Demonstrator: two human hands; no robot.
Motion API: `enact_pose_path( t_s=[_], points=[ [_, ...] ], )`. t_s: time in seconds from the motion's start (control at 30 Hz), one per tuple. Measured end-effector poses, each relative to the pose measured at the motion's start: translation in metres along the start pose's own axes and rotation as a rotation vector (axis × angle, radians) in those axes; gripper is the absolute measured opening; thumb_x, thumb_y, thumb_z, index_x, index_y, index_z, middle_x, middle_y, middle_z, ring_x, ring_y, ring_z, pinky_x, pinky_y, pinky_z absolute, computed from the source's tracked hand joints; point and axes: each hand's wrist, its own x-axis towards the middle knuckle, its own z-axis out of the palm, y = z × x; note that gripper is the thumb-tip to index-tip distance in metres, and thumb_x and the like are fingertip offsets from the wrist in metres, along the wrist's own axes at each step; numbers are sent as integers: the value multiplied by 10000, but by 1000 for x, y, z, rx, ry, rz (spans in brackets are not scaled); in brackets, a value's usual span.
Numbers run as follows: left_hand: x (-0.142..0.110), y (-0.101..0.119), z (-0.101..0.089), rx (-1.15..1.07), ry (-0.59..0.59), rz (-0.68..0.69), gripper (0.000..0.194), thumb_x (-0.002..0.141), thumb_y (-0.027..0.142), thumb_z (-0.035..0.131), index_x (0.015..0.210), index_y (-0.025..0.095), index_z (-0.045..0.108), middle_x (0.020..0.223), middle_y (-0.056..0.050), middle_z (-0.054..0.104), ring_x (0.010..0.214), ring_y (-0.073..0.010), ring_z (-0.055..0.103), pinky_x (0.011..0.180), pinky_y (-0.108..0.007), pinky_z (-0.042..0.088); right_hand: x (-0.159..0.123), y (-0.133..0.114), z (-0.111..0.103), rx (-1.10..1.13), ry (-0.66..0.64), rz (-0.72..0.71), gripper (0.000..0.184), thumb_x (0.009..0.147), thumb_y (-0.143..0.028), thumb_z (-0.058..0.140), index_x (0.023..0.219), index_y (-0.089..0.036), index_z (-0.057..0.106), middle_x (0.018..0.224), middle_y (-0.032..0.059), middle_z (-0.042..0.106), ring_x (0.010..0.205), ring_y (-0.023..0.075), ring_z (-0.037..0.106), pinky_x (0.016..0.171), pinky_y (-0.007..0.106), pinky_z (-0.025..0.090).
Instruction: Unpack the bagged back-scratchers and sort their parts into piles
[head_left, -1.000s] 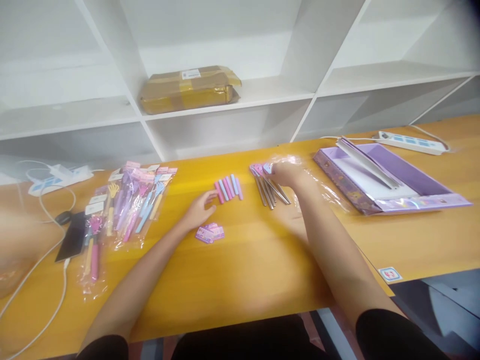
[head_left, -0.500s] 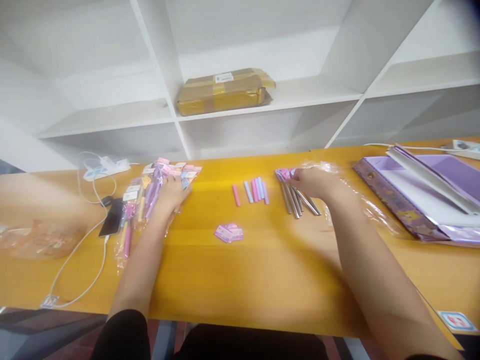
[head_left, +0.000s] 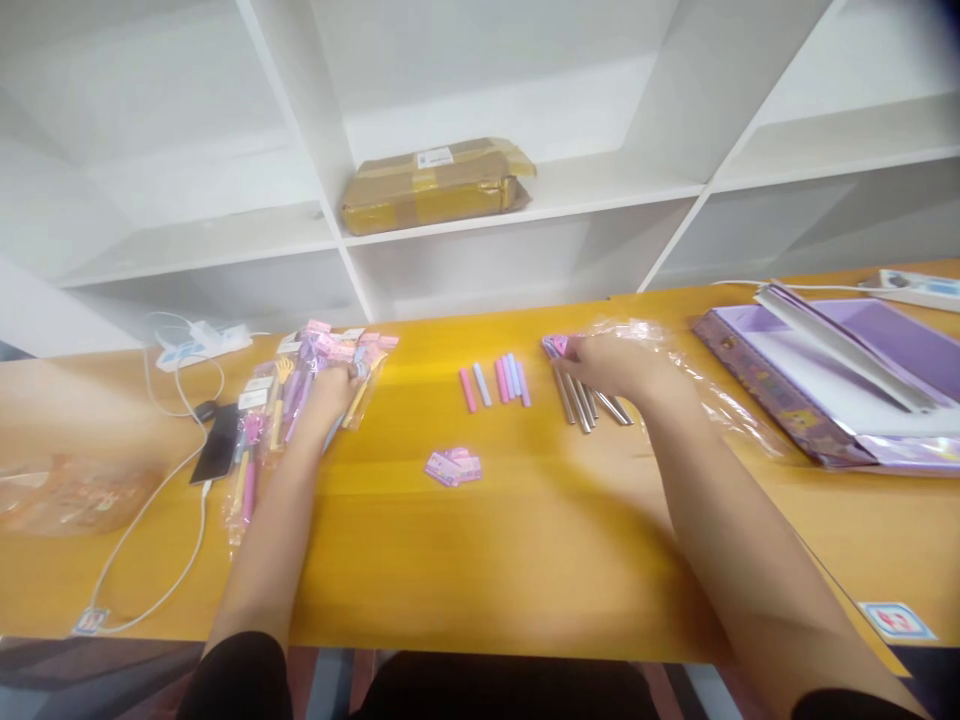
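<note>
My left hand (head_left: 330, 392) is over the pile of clear-wrapped packs (head_left: 304, 365) at the left, fingers curled down on one pack with a blue handle. Its fingertips are partly hidden. The packs hold pastel-handled sticks; one has a yellow claw-shaped head (head_left: 283, 369). At the right, my right hand (head_left: 600, 362) closes around the pink-and-purple ends of several thin metal rods (head_left: 583, 405), which fan out toward me on the table. Between the hands lie several pink, blue and purple tubes (head_left: 514, 380). Nearer me are small purple cards (head_left: 453, 467).
Crumpled clear plastic (head_left: 739, 410) lies beside my right forearm. An open purple box (head_left: 795, 390) stands at the right. A black phone (head_left: 217, 443) with a white cable, a power strip (head_left: 202, 345) and an orange-tinted bag (head_left: 82, 495) are left. A taped carton (head_left: 439, 185) sits on the shelf.
The camera view has shifted slightly. My left hand has moved a little on the packs, and a blue handle and a yellow stick now show beside it. My right hand stays at the rods.
</note>
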Motion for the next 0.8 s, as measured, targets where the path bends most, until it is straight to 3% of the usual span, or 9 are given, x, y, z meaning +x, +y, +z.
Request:
enact_pose_path(
  t_s=[0.1,0.2,0.3,0.43,0.57,0.8],
  points=[
    [-8,13,-12,-78,18,3,189,964,300,602,1074,160,666,917,-107,771,920,-277,746,801,-320,526,-12,-11,-5,140,138,-93,282,1084,-399,515,1008,-189,689,928,112,755,792,247,667,695,336,394],
    [-29,41,-28,-414,-42,68,319,949,272,600,1252,175,624,804,-17,729,702,-202,701,685,-284,512,-28,-35,-5,440,294,-277,183,1071,-369,585,1074,-200,656,935,76,758,738,205,667,675,313,441],
    [-65,78,-43,-935,-210,173,486,924,254,644,1405,218,583,693,49,629,509,-138,570,555,-250,434,-43,-67,2,722,444,-559,155,1060,-348,647,1115,-203,638,941,51,740,680,162,656,649,296,500],
    [-113,117,-54,-1156,-500,291,497,953,286,674,1439,231,586,633,80,528,444,-98,481,481,-230,327,-60,-101,11,731,773,-862,81,1088,-287,659,1076,-209,677,1033,69,730,827,163,676,738,311,556],
    [-138,132,-53,-1156,-543,341,409,1006,333,669,1391,204,618,590,86,487,482,-87,443,504,-229,316,-70,-110,12,648,999,-878,44,1072,-239,705,1105,-210,705,1034,71,727,893,176,693,776,326,584],
    [-153,148,-52,-1078,-517,416,351,1037,422,637,1274,162,619,603,79,507,513,-88,440,531,-235,353,-79,-116,19,524,1116,-808,99,1043,-111,636,1038,-208,653,977,65,733,892,181,694,772,326,584]
  ],
)
